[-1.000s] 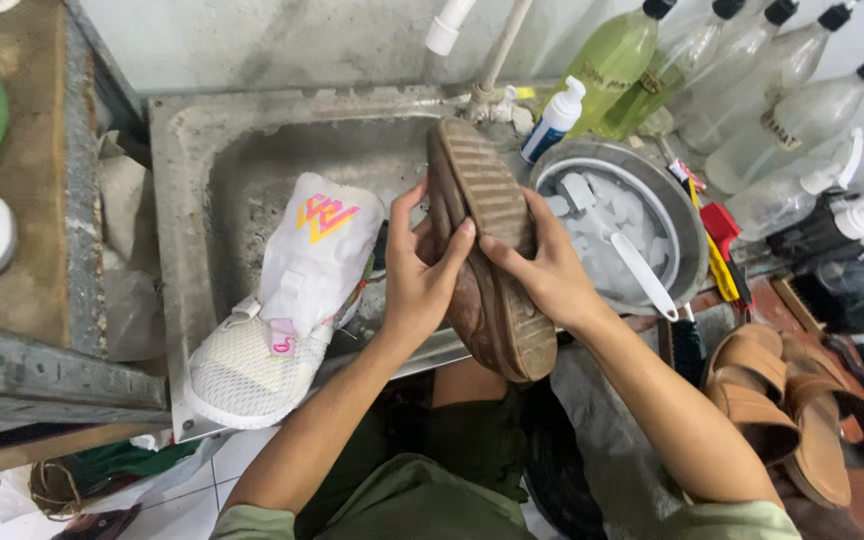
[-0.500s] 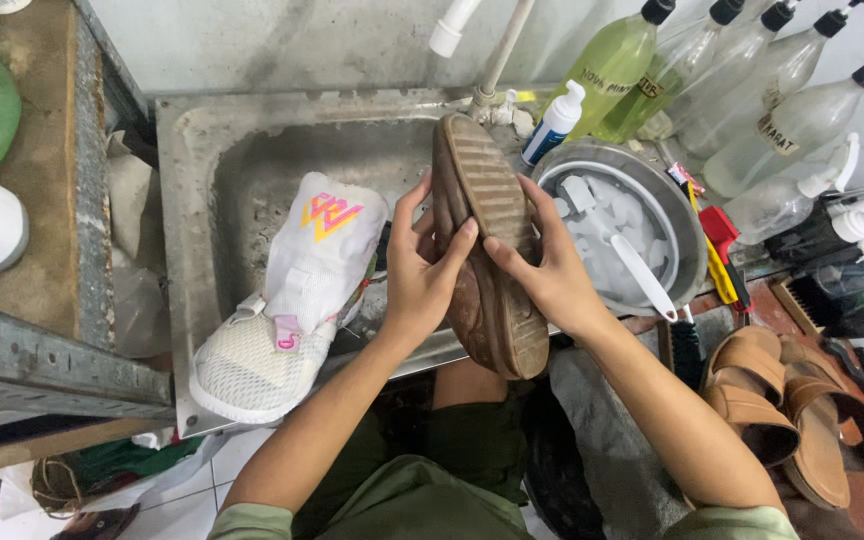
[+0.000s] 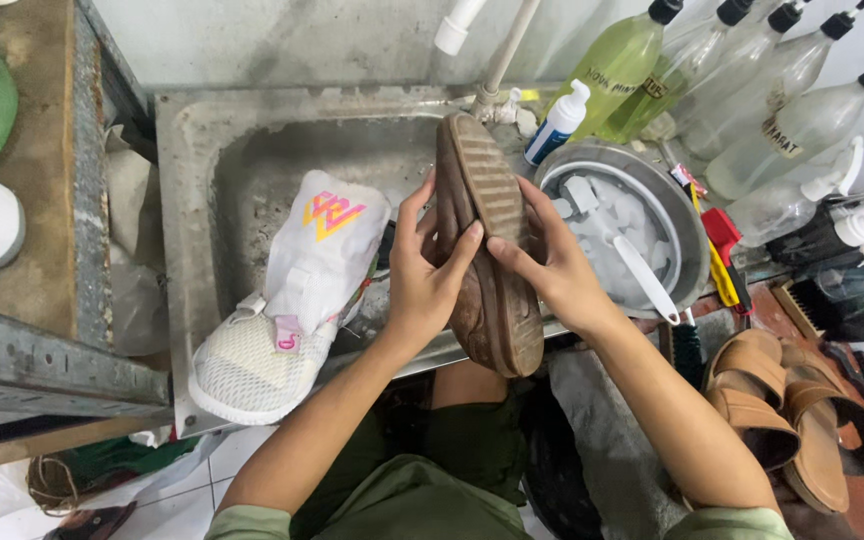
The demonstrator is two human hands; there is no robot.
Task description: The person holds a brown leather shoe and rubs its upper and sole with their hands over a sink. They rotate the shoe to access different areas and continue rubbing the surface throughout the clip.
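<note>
shoe: a worn brown sandal with a ridged rubber sole [image 3: 487, 250]
pose: sole up, tilted
place: held above the sink edge

Both bare forearms reach up from the lower edge and angle inward, so the hands meet at the middle. The left hand [image 3: 422, 270] has its palm turned right, thumb raised and fingers curled in a firm grip — the index fingertip presses forward. The right hand [image 3: 552, 270] faces it, fingers spread and wrapped from the other side, wrist bent slightly down. The fingertips of both nearly touch — knuckles up.
</note>
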